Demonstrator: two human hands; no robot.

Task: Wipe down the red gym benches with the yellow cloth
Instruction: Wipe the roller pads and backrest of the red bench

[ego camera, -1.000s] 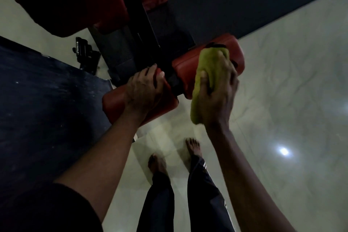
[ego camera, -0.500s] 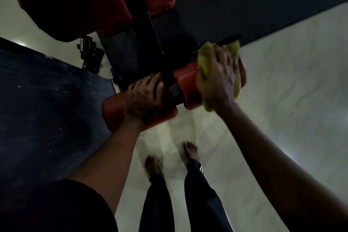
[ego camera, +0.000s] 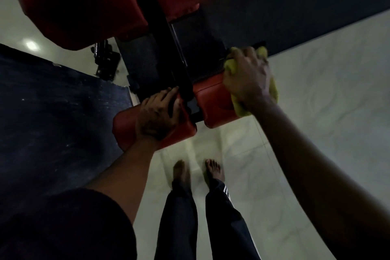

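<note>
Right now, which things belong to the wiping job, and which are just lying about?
In the job: yellow cloth, gripped by the right hand on the right red pad; left hand resting on the left red pad; large red bench cushion.
Lying about: dark floor mat; black metal fitting.

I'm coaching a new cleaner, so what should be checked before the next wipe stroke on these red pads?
1. Grip on yellow cloth: ok, right hand curls round it.
2. Cloth on right red pad: ok, pressed over its outer end.
3. Left hand steadying left red pad: ok, rests on top.
4. Left fingertips clear of black frame: not ok, right beside it.
5. Large red seat pad wiped: cannot tell.
6. Bare feet on dry floor: cannot tell.
</note>
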